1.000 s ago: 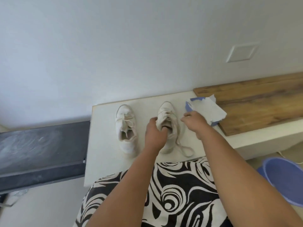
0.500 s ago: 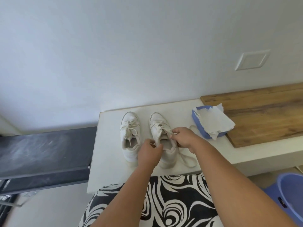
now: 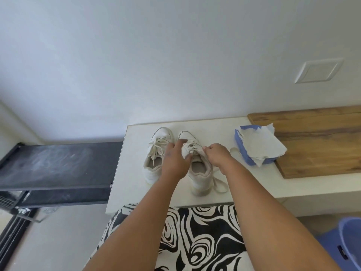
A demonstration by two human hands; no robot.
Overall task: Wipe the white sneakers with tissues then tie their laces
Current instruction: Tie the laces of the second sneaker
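Laces [image 3: 192, 146] on the right sneaker [image 3: 196, 163], at 3 o'clock of its mate [image 3: 156, 153], sit pinched by both hands [image 3: 174, 161] [image 3: 216, 155]; best pull evenly before knotting.

A single wide-angle view, worn on the person's head, looks forward and steeply down along both forearms. The white desk [image 3: 195, 200] sits in the lower middle of the picture, within arm's reach, and the plain wall [image 3: 175, 55] fills the whole upper half. Straight lines bow toward the picture's edges. No second view shares the scene.
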